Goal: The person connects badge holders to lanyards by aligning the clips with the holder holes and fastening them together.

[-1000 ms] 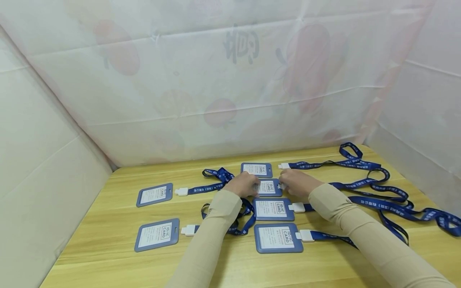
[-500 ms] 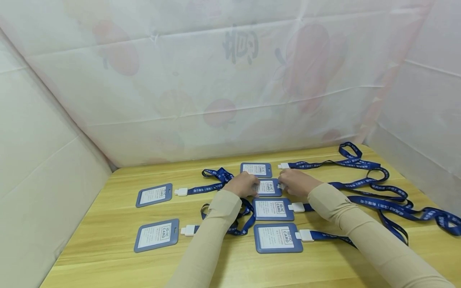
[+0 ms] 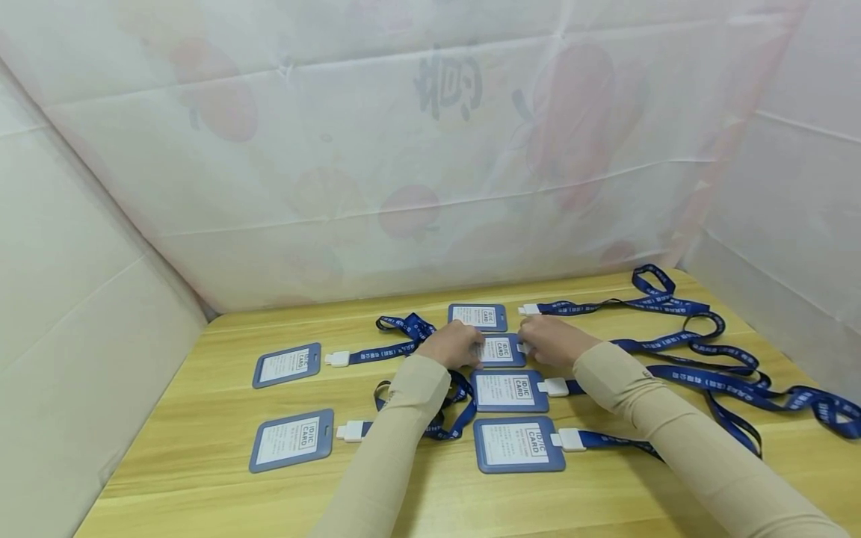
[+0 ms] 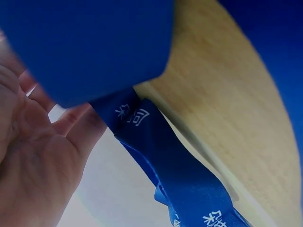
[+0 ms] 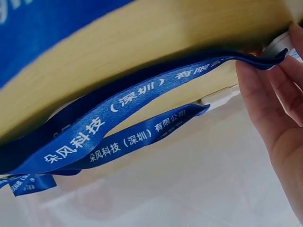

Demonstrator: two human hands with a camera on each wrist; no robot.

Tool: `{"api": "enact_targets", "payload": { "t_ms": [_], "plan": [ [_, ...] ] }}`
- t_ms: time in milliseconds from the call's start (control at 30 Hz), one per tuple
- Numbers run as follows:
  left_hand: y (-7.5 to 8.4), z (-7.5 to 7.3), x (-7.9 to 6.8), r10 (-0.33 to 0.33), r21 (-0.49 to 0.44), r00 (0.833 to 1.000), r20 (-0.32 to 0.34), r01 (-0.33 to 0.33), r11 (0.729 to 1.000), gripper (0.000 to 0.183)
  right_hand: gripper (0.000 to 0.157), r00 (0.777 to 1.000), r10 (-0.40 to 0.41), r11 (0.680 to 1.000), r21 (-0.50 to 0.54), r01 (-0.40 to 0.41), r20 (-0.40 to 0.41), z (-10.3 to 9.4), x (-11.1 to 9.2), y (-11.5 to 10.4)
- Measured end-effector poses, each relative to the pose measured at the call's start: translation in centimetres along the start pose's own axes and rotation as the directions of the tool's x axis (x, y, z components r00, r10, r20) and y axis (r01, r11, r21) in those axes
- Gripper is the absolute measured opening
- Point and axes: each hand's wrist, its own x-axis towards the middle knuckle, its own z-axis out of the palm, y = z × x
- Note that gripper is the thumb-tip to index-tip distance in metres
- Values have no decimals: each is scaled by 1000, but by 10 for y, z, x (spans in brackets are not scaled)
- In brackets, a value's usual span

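In the head view my left hand (image 3: pixel 452 344) holds the left end of a blue-framed ID card holder (image 3: pixel 500 350), second from the back in the middle column. My right hand (image 3: pixel 554 340) pinches the white clip (image 3: pixel 522 348) of a blue lanyard at the holder's slotted right end. Whether the clip is hooked through the slot is hidden by the fingers. The right wrist view shows that lanyard (image 5: pixel 137 97) trailing from my thumb and fingers. Blurred blue shapes and a lanyard strap (image 4: pixel 175 161) fill much of the left wrist view, beside my palm.
Behind lies a card holder (image 3: pixel 476 317), its lanyard clip (image 3: pixel 529 309) apart. In front, two holders (image 3: pixel 510 391) (image 3: pixel 519 445) have clips at their slots. Two more (image 3: pixel 287 365) (image 3: pixel 292 441) lie left, clips apart. White printed sheets wall the wooden table (image 3: pixel 202 493).
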Motion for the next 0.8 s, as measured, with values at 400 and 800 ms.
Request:
{"api": "enact_targets", "payload": {
  "t_ms": [400,800],
  "plan": [
    [-1,0,-1,-4,-20,1000,-3,4,1000,34,18,1000,9,1000,6,-9,2,-1,1,0],
    [-2,0,-1,4,-53,1000,9,-4,999,32,16,997,-41,999,-30,39,-71,6,-3,9]
  ]
}}
